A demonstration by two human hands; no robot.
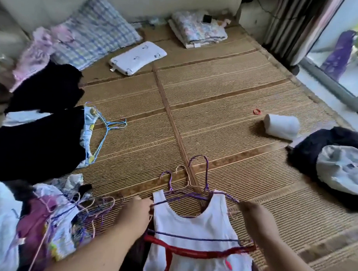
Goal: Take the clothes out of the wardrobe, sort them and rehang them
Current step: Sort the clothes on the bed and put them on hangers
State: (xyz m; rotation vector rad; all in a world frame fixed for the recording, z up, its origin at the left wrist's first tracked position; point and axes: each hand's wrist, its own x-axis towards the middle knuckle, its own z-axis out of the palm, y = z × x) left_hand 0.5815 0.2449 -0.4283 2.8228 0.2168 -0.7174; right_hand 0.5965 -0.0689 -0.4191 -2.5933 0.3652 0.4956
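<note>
The left end of a thin purple wire hanger [189, 196] is pinched by the curled fingers of the left hand [133, 212], and its right end is gripped in the same way by the right hand [252, 217]. A white sleeveless top with a red band across the chest [191, 227] is carried on this hanger, low in the middle of the view, just above a woven straw-coloured bed mat [216, 86]. Several hooks are seen bunched above the neckline, so more than one hanger is held together; how many cannot be told.

Just left of the left forearm, a heap of mixed clothes tangled with wire hangers [59, 222] is found. Farther left, black garments [38, 134] are spread beside a light blue wire hanger [105, 130]. To the right, a white paper roll [281, 126] is laid on its side near a small red hair tie [256, 111] and a dark jacket with grey lining [335, 167]. At the far end, a checked pillow [92, 31] and a folded floral blanket [198, 30] are placed.
</note>
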